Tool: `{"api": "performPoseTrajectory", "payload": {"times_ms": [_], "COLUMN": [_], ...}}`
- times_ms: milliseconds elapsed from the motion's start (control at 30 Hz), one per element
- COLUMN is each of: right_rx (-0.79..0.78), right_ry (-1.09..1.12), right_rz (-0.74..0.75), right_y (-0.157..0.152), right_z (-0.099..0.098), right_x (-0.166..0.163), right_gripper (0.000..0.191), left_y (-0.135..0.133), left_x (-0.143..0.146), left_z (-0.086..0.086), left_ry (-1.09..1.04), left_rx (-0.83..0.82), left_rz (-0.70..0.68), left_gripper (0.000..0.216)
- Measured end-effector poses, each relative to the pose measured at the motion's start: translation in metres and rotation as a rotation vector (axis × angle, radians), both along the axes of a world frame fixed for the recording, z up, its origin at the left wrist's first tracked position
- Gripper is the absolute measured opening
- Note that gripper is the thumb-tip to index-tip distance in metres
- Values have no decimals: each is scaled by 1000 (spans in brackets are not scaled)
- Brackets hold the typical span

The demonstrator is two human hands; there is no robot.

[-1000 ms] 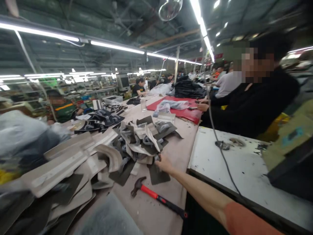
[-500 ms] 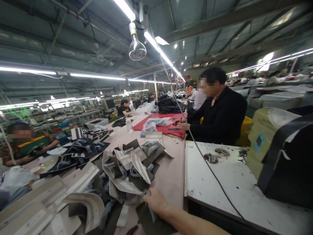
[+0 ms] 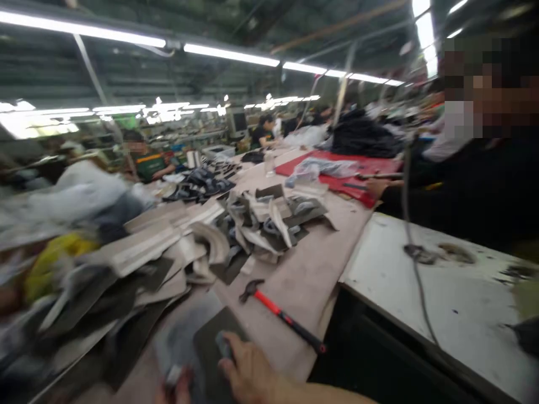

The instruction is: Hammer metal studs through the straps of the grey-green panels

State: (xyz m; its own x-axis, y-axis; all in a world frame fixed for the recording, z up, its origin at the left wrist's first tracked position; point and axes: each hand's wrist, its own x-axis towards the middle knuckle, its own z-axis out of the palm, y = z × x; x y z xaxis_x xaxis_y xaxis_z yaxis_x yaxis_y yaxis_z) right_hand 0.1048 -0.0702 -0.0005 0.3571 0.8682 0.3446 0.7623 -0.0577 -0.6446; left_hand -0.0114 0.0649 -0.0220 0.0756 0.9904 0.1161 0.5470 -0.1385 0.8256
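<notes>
At the bottom of the view my right hand (image 3: 250, 365) is closed, thumb and fingers gripping a grey padded strip on a dark flat panel (image 3: 208, 342). My left hand (image 3: 179, 387) is low and blurred, only its fingers showing; they pinch a small pale piece (image 3: 172, 374). Behind both hands a greyish, see-through-looking sheet (image 3: 181, 331) lies on the table. To the right of my hands a claw hammer (image 3: 278, 314) with a red and black handle rests on the tabletop.
A heap of curved beige and dark panels (image 3: 269, 219) covers the table ahead, with more panels (image 3: 96, 292) at left. A white side table (image 3: 391, 269) adjoins at right, crossed by a hanging cable (image 3: 415, 280). A co-worker's hand (image 3: 377, 188) is above a red mat (image 3: 362, 193).
The camera has tilted down and turned left. My right hand has left the heap's near edge and now holds the dark panel close to me. My left hand and the hammer have come into view.
</notes>
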Motion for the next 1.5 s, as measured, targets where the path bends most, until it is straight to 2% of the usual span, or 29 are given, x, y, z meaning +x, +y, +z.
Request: {"api": "performPoseTrajectory", "payload": {"times_ms": [100, 200, 267, 367, 467, 633, 767, 900, 1033, 1200, 1367, 1500], "right_rx": [-213, -346, -353, -304, -228, -138, -46, 67, 71, 10, 11, 45], "right_ry": [272, 447, 474, 450, 357, 184, 130, 103, 157, 182, 256, 165], "right_rz": [-23, 3, 52, 75, 54, 97, 127, 41, -14, 38, 97, -155], "right_y": [-3, 3, 5, 5, 6, 13, 16, 15, 14, 13, -3, -29], "right_z": [-5, -4, -2, -2, -8, -21, -38, -49, -53, -50, -36, -38], "right_x": [-20, -14, -9, -7, -7, 2, 1, -16, -31, -35, -9, 41], "right_gripper": [56, 65, 66, 58, 47, 36, 42, 44, 46, 50, 49, 37], "left_y": [-13, -12, -11, -10, -5, 9, 12, 13, 16, 18, 17, 17], "left_x": [-44, -50, -44, -27, -1, 35, 33, 27, 27, 25, 21, 21], "left_z": [-19, -30, -29, -18, -9, -16, -24, -22, -18, -19, -24, -29], "left_ry": [-76, -284, -386, -519, -641, -655, -637, -609, -587, -540, -570, -573], "left_rx": [-99, -91, -94, -108, -144, -195, -225, -288, -322, -298, -286, -270], "left_rz": [41, 29, 48, 15, -118, -206, -243, -358, -396, -437, -441, -442], "left_gripper": [27, 34, 37, 36, 35, 31, 33, 35, 35, 30, 30, 29]}}
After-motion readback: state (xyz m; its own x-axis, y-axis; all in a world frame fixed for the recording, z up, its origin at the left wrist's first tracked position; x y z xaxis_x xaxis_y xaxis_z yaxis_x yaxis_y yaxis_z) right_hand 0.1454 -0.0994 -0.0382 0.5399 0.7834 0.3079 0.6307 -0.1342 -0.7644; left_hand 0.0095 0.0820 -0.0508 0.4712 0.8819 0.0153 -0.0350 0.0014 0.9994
